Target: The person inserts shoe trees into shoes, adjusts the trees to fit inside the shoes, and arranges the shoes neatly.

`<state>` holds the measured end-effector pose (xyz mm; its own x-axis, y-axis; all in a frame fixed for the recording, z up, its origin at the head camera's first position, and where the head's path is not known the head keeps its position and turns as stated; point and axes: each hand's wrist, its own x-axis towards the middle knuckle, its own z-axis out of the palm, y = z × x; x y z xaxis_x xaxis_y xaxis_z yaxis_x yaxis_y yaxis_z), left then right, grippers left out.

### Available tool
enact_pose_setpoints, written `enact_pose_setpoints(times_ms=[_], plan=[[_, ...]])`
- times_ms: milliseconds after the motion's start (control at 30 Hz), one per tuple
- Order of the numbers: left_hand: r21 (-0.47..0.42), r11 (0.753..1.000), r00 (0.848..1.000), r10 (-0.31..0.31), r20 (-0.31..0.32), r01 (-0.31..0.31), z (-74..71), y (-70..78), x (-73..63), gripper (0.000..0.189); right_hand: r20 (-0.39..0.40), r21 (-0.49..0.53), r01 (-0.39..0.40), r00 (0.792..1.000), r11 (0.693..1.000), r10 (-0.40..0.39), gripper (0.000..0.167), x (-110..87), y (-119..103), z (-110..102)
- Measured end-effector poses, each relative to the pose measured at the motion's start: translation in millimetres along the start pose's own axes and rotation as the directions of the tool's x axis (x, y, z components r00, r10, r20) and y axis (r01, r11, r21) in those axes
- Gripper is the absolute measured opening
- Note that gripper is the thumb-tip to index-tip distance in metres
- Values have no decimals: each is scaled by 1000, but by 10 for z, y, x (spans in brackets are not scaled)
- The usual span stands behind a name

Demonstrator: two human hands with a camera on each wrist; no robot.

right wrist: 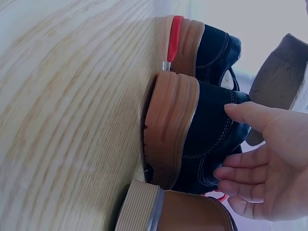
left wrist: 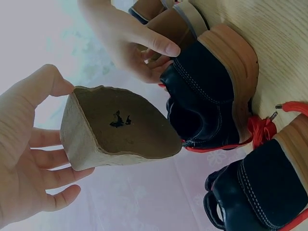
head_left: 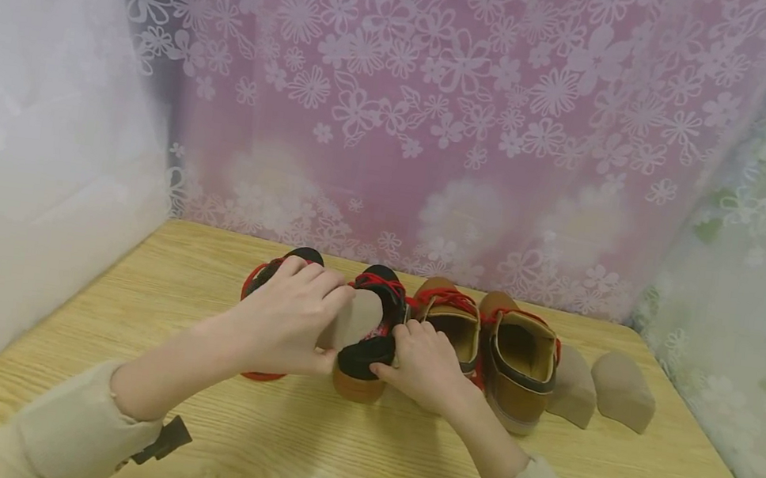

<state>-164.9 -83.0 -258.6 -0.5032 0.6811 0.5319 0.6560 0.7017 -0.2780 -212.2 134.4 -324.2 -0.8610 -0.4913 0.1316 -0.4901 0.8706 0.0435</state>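
In my left hand [head_left: 291, 315] is a hollow beige paper-pulp shoe insert [left wrist: 79, 139], gripped between thumb and fingers. In the left wrist view its open side shows dark marks inside, and its rounded tip points at the mouth of a black shoe [left wrist: 207, 77]. The shoe has red laces and a tan sole and stands on the table. My right hand [head_left: 427, 360] holds this shoe at the heel, thumb on the back [right wrist: 216, 115] and fingers along the side. Left of it stands the other black shoe [left wrist: 264, 192], partly hidden by my left hand in the head view.
Two brown shoes with red laces, one nearer [head_left: 449, 307] and one farther right [head_left: 521, 403], stand beside the black pair. Two more beige inserts lie at the right, one [head_left: 572, 390] next to the other [head_left: 622, 392]. A flowered curtain [head_left: 441, 118] hangs behind the wooden table [head_left: 271, 448].
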Motion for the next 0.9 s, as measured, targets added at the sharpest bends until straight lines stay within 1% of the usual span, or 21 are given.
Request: enact_pose_setpoints(times_ms=[167,300,400,633,900], plan=[[-28,1000,1000,13,-5,-13,50,18,21,53,-9,-8,14,1000,1000,-14,46,-7,1,-5],[-33,999,1000,23,7,-23,90,29,48,53,-16,-9,23,1000,1000,-23,47,-12,2,-14],[-31,999,1000,24,19,-24,120,37,67,52,-15,-6,26,1000,1000,-26,47,-10,3,-21],[-39,999,999,25,24,-24,185,46,104,50,-7,-3,23,1000,1000,-23,46,-3,13,-16],[-54,998,1000,21,12,-20,247,25,142,48,3,-27,33,999,999,-33,48,-4,20,-19]])
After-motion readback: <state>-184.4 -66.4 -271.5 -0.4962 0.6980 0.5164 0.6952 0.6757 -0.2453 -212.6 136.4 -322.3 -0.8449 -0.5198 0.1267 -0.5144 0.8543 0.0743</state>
